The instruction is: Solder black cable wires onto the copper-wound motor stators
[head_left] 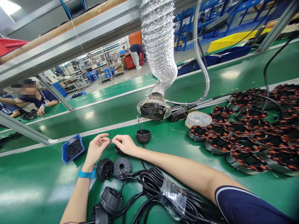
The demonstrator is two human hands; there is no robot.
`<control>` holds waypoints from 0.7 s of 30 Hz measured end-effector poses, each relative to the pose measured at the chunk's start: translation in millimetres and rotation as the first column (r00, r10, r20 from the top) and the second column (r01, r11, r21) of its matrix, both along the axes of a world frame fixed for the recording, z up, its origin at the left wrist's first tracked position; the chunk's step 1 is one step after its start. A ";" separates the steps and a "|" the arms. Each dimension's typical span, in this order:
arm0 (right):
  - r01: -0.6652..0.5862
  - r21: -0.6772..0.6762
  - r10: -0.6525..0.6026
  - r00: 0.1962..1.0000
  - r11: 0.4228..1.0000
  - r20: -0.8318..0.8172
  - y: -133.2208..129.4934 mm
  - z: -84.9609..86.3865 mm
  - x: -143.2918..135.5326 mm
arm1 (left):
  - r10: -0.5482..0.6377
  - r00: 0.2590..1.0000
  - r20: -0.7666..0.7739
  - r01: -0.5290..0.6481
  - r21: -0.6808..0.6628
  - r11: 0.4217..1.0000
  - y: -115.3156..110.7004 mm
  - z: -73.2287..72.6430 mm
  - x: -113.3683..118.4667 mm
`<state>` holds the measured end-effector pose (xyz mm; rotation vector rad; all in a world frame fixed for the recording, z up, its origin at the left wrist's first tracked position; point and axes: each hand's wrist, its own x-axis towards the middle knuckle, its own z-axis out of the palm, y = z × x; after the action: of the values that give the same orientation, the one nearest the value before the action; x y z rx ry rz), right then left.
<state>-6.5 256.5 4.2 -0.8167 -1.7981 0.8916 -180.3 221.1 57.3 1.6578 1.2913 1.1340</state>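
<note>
My left hand, wearing a blue wristband, pinches with thumb and forefinger at something tiny that I cannot make out. Fingertip to fingertip with it, my right hand is pinched at the same spot and partly covers a black round cap. Just right of it stands another black cap with thin wires rising from it. Below the hands lie a ribbed black housing, a grooved black disc and more black housings on cords.
A blue bin of small black pieces stands left. Bundled black cables lie in front under clear wrap. Several copper-wound stators fill the right side, beside a tape roll. A fan-ended silver duct hangs ahead. A co-worker sits across.
</note>
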 end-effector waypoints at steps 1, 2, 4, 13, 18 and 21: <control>0.001 0.000 -0.001 1.000 1.000 -0.004 0.1 -0.2 -0.1 | 0.002 1.000 0.015 -0.001 -0.022 1.000 0.3 0.4 -0.4; 0.002 -0.002 -0.003 1.000 1.000 -0.009 0.4 -0.6 -0.2 | 0.005 1.000 0.024 -0.004 -0.040 0.999 0.6 0.8 -1.1; 0.008 -0.009 -0.008 1.000 1.000 -0.020 1.0 -1.4 -0.6 | 0.024 0.999 0.032 -0.023 -0.047 0.999 1.2 1.7 -3.1; 0.018 -0.028 -0.018 1.000 0.999 -0.024 1.6 -2.3 -0.9 | 0.158 0.981 0.114 -0.174 0.143 0.974 1.0 3.3 -3.8; 0.016 -0.028 -0.016 1.000 0.999 -0.026 1.5 -2.0 -0.8 | 0.143 0.985 0.100 -0.156 0.135 0.978 1.7 1.2 -3.4; 0.018 -0.026 -0.018 0.999 0.999 -0.026 1.7 -2.3 -0.8 | 0.135 0.987 0.092 -0.146 0.129 0.981 1.8 0.9 -4.1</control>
<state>-7.3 258.2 1.9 -0.8330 -1.7570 0.9117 -184.4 223.0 58.2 1.6180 1.3210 1.3881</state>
